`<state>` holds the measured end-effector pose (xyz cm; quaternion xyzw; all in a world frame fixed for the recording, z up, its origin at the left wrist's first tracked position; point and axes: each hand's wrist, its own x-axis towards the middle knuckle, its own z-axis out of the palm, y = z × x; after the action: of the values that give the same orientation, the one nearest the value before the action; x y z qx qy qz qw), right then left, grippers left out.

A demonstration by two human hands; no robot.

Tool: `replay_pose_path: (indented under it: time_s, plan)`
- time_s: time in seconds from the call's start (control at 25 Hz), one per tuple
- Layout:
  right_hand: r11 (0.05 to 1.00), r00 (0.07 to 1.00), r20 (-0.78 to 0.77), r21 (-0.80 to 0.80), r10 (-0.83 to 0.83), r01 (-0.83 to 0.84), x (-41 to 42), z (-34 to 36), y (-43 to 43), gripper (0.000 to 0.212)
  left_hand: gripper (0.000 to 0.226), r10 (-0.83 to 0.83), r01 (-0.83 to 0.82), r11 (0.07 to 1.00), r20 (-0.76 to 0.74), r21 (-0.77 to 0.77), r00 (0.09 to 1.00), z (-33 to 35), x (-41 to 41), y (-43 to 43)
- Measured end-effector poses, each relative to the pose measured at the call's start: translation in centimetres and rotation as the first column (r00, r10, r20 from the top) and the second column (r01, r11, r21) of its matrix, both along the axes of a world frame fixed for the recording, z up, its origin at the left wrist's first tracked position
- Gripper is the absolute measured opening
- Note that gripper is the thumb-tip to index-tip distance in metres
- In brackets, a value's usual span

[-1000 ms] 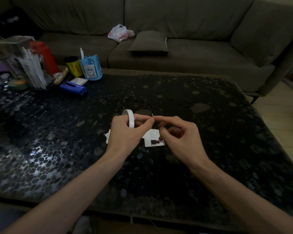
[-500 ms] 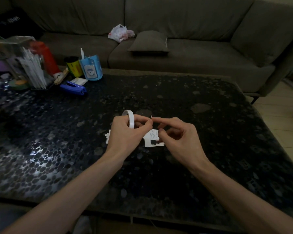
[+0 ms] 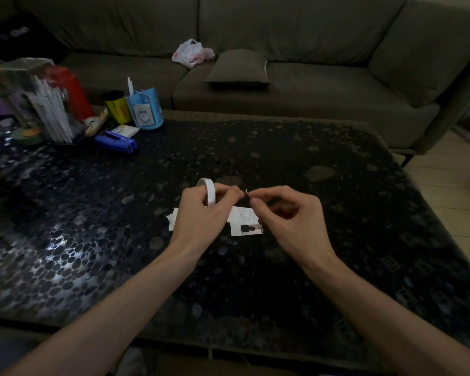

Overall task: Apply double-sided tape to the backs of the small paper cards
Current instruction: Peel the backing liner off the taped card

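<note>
Sofa: a grey-brown sofa point(image 3: 310, 36) ran along the far side of the room, with a matching cushion point(image 3: 236, 67) on its seat.
Table: a dark, pebble-patterned coffee table point(image 3: 323, 240) filled the space in front of me.
My left hand: my left hand point(image 3: 201, 215) was raised just above the tabletop, its fingers curled round the tape roll.
My right hand: my right hand point(image 3: 291, 218) was held close beside it, thumb and forefinger pinched on the tape end.
Far-left corner: a blue pen holder point(image 3: 144, 109) stood near a blue stapler point(image 3: 116, 141).
Paper cards: the small paper cards point(image 3: 246, 222) lay flat on the table under and between my hands, partly hidden.
Tape roll: the white tape roll point(image 3: 209, 192) stood on edge in my left grip.
Tape end: the tape end point(image 3: 246, 191) showed as a tiny tab between my fingertips.
</note>
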<state>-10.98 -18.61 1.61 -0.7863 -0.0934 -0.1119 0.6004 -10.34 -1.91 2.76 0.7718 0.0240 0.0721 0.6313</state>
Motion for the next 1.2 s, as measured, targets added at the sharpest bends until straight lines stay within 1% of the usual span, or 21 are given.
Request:
replay_pose_path:
  time_s: [0.08, 0.16, 0.28, 0.4, 0.6, 0.68, 0.76, 0.92, 1.2]
  plan:
    - [1.000, 1.000, -0.018, 0.024, -0.013, 0.014, 0.04, -0.12, -0.01, 0.014, 0.026, 0.006, -0.006, 0.999, -0.024, -0.039, 1.000, 0.05, -0.04, -0.08]
    - [0.999, 0.999, -0.038, 0.039, -0.017, 0.019, 0.08, -0.17, 0.05, 0.011, 0.029, -0.002, 0.001, 0.999, -0.031, -0.050, 1.000, 0.13, -0.06, -0.12]
    - [0.998, 0.998, -0.057, 0.063, -0.014, 0.017, 0.15, -0.16, 0.02, 0.010, 0.026, -0.026, 0.025, 0.999, -0.018, -0.047, 0.999, 0.27, -0.03, -0.16]
    - [0.996, 0.996, -0.088, 0.086, -0.012, 0.019, 0.14, -0.20, 0.01, 0.012, 0.023, -0.065, 0.067, 0.996, 0.043, -0.054, 0.997, 0.27, -0.27, -0.23]
    - [0.996, 0.992, -0.123, 0.091, -0.006, 0.018, 0.36, -0.30, 0.12, 0.016, 0.007, -0.101, 0.096, 0.994, 0.157, 0.044, 0.982, -0.21, -0.49, -0.36]
    - [0.995, 0.994, -0.108, 0.097, 0.010, 0.000, 0.30, -0.23, 0.13, 0.019, 0.006, -0.099, 0.088, 0.994, 0.175, 0.065, 0.980, -0.45, -0.36, -0.14]
    - [0.994, 0.996, -0.086, 0.110, 0.036, -0.027, 0.14, -0.04, 0.19, 0.022, 0.007, -0.093, 0.081, 0.994, 0.172, 0.078, 0.981, -0.63, -0.32, 0.08]
    - [0.993, 0.997, -0.061, 0.111, 0.056, -0.049, 0.09, 0.09, 0.18, 0.021, 0.002, -0.062, 0.053, 0.997, 0.148, 0.063, 0.987, -0.59, -0.24, 0.20]
    - [0.993, 0.995, -0.064, 0.092, 0.075, -0.069, -0.07, 0.10, 0.04, 0.022, 0.005, -0.046, 0.046, 0.999, 0.039, 0.001, 0.998, -0.31, -0.47, 0.14]
